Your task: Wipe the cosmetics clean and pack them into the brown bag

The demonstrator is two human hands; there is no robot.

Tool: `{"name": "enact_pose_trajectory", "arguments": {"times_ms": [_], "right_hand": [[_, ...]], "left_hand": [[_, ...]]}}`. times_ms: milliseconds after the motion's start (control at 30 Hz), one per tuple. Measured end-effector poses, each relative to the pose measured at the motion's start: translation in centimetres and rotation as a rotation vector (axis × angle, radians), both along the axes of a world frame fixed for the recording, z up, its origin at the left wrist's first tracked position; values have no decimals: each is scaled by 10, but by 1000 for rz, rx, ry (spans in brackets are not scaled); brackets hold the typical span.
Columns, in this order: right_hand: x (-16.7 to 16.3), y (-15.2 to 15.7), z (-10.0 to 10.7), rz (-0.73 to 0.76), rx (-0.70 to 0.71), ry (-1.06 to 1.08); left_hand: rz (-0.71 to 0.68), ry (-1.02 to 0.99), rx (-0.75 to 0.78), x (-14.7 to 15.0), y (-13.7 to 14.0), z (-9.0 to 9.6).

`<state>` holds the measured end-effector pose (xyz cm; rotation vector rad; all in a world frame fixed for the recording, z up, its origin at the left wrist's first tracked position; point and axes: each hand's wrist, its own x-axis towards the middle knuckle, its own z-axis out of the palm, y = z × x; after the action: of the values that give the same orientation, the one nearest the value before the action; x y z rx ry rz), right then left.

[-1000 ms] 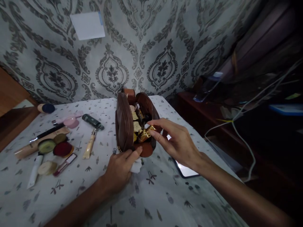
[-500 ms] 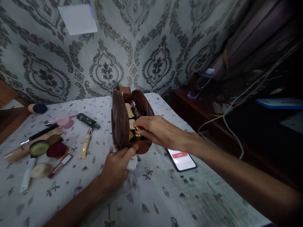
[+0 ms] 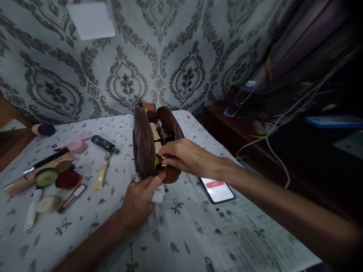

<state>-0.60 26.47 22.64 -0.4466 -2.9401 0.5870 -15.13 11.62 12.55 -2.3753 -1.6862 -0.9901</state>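
Observation:
A brown leather bag [image 3: 141, 147] stands unzipped on the cloth, its mouth spread and packed with cosmetics. My left hand [image 3: 138, 200] grips its near end, thumb and fingers on the brown flap. A white piece, perhaps tissue, pokes out by that hand [image 3: 158, 195]. Inside the bag's near part, my right hand [image 3: 185, 155] has its fingertips closed on a shiny gold item [image 3: 163, 160], whose lower part is hidden. Behind those fingers lie a pale yellow item [image 3: 157, 135] and dark items that I cannot make out.
Makeup lies at left: a dark green bottle [image 3: 104, 144], a beige tube [image 3: 102, 172], a pink item [image 3: 77, 146], a dark red round compact [image 3: 68, 179] and a brush [image 3: 44, 130]. A lit phone [image 3: 217, 190] sits right. Beyond are a water bottle [image 3: 241, 98] and white cables [image 3: 279, 162].
My right hand has shifted slightly within the bag, and more of the gold item and the things behind it shows. The left hand keeps its hold; the view has tilted a little.

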Motion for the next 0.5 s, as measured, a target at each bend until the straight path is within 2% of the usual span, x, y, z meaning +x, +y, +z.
{"name": "enact_pose_trajectory", "arguments": {"times_ms": [167,267,433,500], "right_hand": [[4,-2,1,51,68,-18],[7,0,-2,93,56,20],[6,2,-10,-20,-14,89],[4,2,-11,-22,-19,98]], "left_hand": [[6,-10,11,0,0,-1],[-1,-13,6,0,0,-2],[-19,-32,-10,-1,0,-2],[-15,-31,-24,-1,0,-2]]}}
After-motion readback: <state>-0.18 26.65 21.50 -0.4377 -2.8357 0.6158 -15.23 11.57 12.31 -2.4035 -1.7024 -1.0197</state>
